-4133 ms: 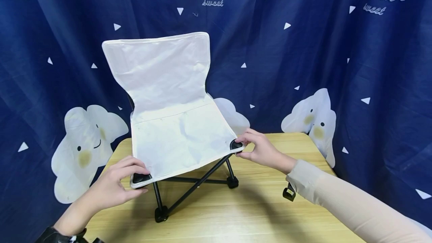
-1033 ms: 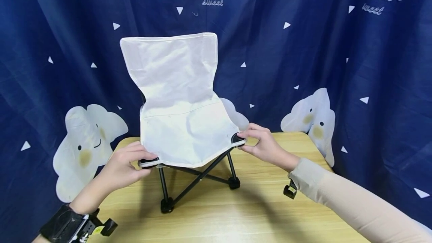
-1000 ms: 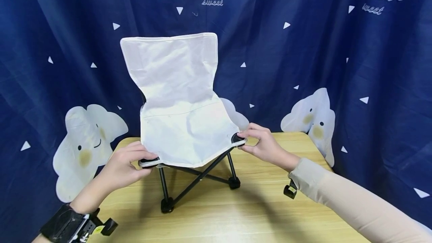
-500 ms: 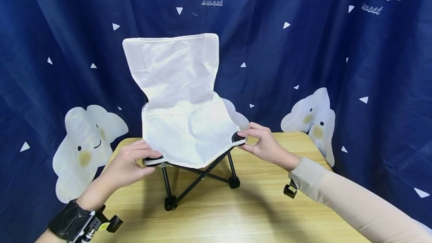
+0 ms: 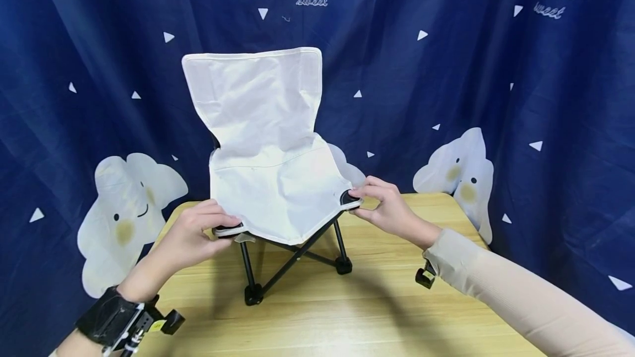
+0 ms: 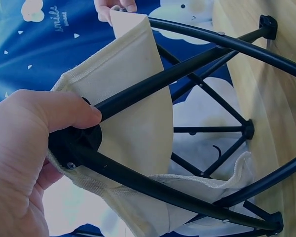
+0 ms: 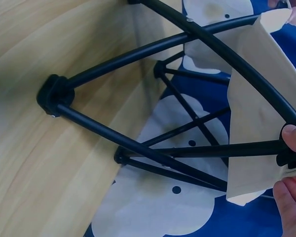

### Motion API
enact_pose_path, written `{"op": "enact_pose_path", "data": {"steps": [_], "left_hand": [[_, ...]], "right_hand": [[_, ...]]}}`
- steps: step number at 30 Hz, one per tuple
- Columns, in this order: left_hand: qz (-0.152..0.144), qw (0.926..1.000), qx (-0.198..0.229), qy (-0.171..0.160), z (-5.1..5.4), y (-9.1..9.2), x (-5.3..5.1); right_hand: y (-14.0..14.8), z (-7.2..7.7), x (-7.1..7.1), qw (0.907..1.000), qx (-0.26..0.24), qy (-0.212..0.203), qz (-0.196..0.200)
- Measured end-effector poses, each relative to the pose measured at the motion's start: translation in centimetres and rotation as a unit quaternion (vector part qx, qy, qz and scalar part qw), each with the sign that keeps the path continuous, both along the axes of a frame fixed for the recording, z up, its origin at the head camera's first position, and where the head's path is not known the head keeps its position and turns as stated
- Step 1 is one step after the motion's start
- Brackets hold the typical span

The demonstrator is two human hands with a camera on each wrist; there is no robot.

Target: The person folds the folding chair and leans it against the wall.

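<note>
A white fabric chair [image 5: 268, 180] on a black folding frame stands on the table, its backrest up. The left hand [image 5: 193, 236] pinches the black front-left corner of the seat, fingers above and thumb below. At the front-right corner the right hand [image 5: 389, 209] pinches the other black corner piece. From below, the left wrist view shows the left thumb on a black joint [image 6: 76, 143] where two tubes meet. The right wrist view has the right thumb [image 7: 295, 138] at a similar joint, with crossed black legs [image 7: 113, 133] beside it.
The chair's black feet rest on a wooden table [image 5: 347, 313]. Behind it hangs a dark blue curtain [image 5: 446, 70] with clouds, triangles and lettering. A black wrist device [image 5: 111, 318] is strapped at the left wrist, and a small black piece [image 5: 425, 276] hangs under the right cuff.
Compared with earlier, the front-left seat corner and the left hand have moved right and up, and the chair has turned slightly. Both hands keep their hold on the corners.
</note>
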State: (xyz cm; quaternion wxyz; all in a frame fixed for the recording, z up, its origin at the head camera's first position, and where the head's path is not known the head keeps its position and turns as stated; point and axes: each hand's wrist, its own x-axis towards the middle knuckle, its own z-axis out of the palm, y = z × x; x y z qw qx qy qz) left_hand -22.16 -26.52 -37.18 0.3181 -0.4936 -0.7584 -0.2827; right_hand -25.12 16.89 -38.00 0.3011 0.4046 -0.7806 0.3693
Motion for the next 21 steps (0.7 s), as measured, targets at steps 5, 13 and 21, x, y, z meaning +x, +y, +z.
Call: {"op": "enact_pose_path", "data": {"steps": [5,13,21], "left_hand": [[0.004,1.0000,-0.002,-0.003,0.1,0.1,-0.2],[-0.001,1.0000,0.009,0.001,0.5,0.6,-0.5],[-0.021,0.9990,0.026,0.028,0.8,1.2,-1.2]], "right_hand": [[-0.1,0.1,0.0,1.0000,-0.001,-0.004,-0.002],[-0.3,0.3,0.0,0.9999,-0.009,-0.007,-0.005],[-0.7,0.8,-0.1,0.9999,-0.010,0.006,-0.008]]}}
